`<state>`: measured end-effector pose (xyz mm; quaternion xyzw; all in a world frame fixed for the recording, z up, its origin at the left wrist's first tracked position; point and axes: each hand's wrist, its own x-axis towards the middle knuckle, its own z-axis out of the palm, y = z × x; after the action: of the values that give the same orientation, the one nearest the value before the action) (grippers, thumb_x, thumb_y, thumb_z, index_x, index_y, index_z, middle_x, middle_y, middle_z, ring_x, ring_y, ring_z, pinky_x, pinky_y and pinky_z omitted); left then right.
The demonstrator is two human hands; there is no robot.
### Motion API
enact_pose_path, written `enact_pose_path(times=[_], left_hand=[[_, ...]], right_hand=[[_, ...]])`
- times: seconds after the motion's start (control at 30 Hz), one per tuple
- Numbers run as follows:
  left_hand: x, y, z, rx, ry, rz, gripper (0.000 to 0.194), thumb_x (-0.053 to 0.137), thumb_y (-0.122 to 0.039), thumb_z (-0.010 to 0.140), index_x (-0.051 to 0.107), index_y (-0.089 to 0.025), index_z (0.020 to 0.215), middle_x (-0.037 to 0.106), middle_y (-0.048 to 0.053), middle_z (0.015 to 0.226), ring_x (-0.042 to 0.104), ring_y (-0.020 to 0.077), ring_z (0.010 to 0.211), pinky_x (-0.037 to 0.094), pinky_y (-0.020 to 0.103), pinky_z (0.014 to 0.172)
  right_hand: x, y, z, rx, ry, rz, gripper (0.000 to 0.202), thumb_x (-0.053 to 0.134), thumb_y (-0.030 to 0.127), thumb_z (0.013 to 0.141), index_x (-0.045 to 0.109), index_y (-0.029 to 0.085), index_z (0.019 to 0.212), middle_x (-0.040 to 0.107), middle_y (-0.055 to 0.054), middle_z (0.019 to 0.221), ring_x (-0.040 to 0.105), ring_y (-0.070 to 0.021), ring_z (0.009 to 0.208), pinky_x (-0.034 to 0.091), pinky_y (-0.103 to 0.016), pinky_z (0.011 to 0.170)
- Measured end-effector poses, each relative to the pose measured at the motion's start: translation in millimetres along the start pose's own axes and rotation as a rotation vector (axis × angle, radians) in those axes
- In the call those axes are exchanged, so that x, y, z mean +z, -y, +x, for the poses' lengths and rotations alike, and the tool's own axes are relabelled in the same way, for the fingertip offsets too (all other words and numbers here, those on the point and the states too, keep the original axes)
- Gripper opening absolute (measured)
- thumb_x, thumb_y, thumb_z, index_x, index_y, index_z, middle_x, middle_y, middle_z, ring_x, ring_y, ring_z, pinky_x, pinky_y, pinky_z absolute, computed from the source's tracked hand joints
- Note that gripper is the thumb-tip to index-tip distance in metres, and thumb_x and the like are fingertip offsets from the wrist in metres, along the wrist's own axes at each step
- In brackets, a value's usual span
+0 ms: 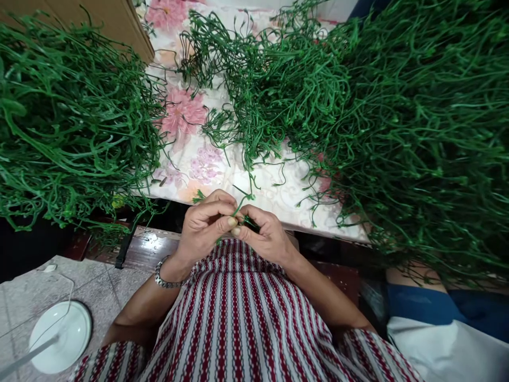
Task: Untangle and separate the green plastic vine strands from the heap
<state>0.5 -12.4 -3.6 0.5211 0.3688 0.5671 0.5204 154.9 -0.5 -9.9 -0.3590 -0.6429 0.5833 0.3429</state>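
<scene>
Close together at the table's near edge, my left hand (pixel 210 220) and my right hand (pixel 262 228) pinch a green stem (pixel 242 202) between thumbs and fingertips. The stem is thin, with small buds at its upper end, and its lower part is hidden by my fingers. A little green tip (pixel 199 197) pokes out behind my left fingers. Ahead of both hands lies a loose tangle of similar budded green stems (pixel 278 101) on a floral tablecloth (pixel 207 164).
A big heap of green stems (pixel 71 127) fills the left, before a cardboard box (pixel 107 26). Another tall heap (pixel 433 138) covers the right and hangs over the table edge. On the tiled floor at lower left stands a white round base (pixel 59 339) with a pole.
</scene>
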Motion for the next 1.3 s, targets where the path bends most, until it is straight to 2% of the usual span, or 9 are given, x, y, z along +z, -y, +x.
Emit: enact_pose_path(times=[0.17, 0.3, 0.4, 0.57, 0.73, 0.9, 1.07, 1.3], left_hand=[[5.4, -10, 3, -0.206, -0.001, -0.313, 0.006, 0.065, -0.020, 0.075, 0.069, -0.017, 0.074, 0.059, 0.004, 0.073, 0.052, 0.0107, 0.066, 0.038, 0.020, 0.056], [8.6, -18, 5, -0.425, -0.036, -0.523, 0.012, 0.065, -0.023, 0.072, 0.062, -0.014, 0.065, 0.057, 0.002, 0.064, 0.040, 0.0061, 0.051, 0.029, 0.018, 0.047], [10.2, -21, 5, -0.508, -0.052, -0.560, 0.018, 0.066, -0.025, 0.070, 0.057, -0.013, 0.060, 0.052, 0.001, 0.056, 0.041, 0.0075, 0.051, 0.028, 0.019, 0.048], [13.4, -22, 2, -0.536, -0.051, -0.535, 0.020, 0.066, -0.025, 0.068, 0.054, -0.013, 0.057, 0.048, 0.000, 0.051, 0.039, 0.0083, 0.049, 0.026, 0.022, 0.048], [15.7, -23, 0, -0.538, -0.027, -0.568, 0.021, 0.065, -0.026, 0.068, 0.054, -0.013, 0.056, 0.046, 0.000, 0.050, 0.037, 0.0079, 0.048, 0.024, 0.023, 0.050], [15.4, -23, -1, -0.545, -0.034, -0.561, 0.024, 0.066, -0.028, 0.067, 0.053, -0.013, 0.054, 0.044, -0.001, 0.048, 0.037, 0.0085, 0.048, 0.026, 0.024, 0.051], [15.1, -20, -1, -0.556, -0.048, -0.566, 0.026, 0.068, -0.030, 0.065, 0.052, -0.013, 0.053, 0.044, -0.001, 0.048, 0.036, 0.0083, 0.047, 0.025, 0.024, 0.050], [19.7, -18, -3, -0.584, -0.054, -0.613, 0.029, 0.071, -0.031, 0.061, 0.050, -0.013, 0.051, 0.044, -0.001, 0.047, 0.034, 0.0079, 0.046, 0.024, 0.023, 0.048]], right_hand=[[-4, 5, 4, -0.080, 0.056, 0.012, 0.021, 0.057, 0.029, 0.083, 0.050, 0.014, 0.070, 0.040, 0.005, 0.062, 0.033, -0.0051, 0.056, 0.029, -0.016, 0.051], [-7, 3, 8, -0.209, 0.153, 0.112, 0.014, 0.055, 0.023, 0.085, 0.054, 0.013, 0.075, 0.049, 0.004, 0.066, 0.041, -0.0045, 0.058, 0.035, -0.015, 0.055], [-9, -4, 10, -0.280, 0.238, 0.145, 0.010, 0.056, 0.021, 0.085, 0.060, 0.012, 0.083, 0.056, 0.001, 0.070, 0.048, -0.0049, 0.061, 0.039, -0.016, 0.059], [-13, -10, 11, -0.331, 0.313, 0.172, 0.015, 0.058, 0.022, 0.084, 0.066, 0.011, 0.091, 0.063, -0.002, 0.079, 0.058, -0.0075, 0.074, 0.045, -0.017, 0.070], [-17, -10, 13, -0.350, 0.381, 0.142, 0.019, 0.059, 0.024, 0.084, 0.068, 0.012, 0.096, 0.066, -0.004, 0.084, 0.059, -0.0062, 0.075, 0.045, -0.015, 0.071], [-19, -12, 15, -0.355, 0.437, 0.223, 0.023, 0.059, 0.025, 0.084, 0.067, 0.009, 0.100, 0.066, -0.009, 0.096, 0.060, -0.0107, 0.092, 0.046, -0.020, 0.081], [-21, -13, 15, -0.307, 0.459, 0.196, 0.026, 0.059, 0.029, 0.084, 0.067, 0.009, 0.098, 0.067, -0.007, 0.087, 0.061, -0.0092, 0.083, 0.047, -0.019, 0.076], [-23, -18, 15, -0.312, 0.484, 0.272, 0.027, 0.059, 0.030, 0.084, 0.067, 0.008, 0.099, 0.065, -0.009, 0.092, 0.060, -0.0119, 0.090, 0.047, -0.022, 0.078]])
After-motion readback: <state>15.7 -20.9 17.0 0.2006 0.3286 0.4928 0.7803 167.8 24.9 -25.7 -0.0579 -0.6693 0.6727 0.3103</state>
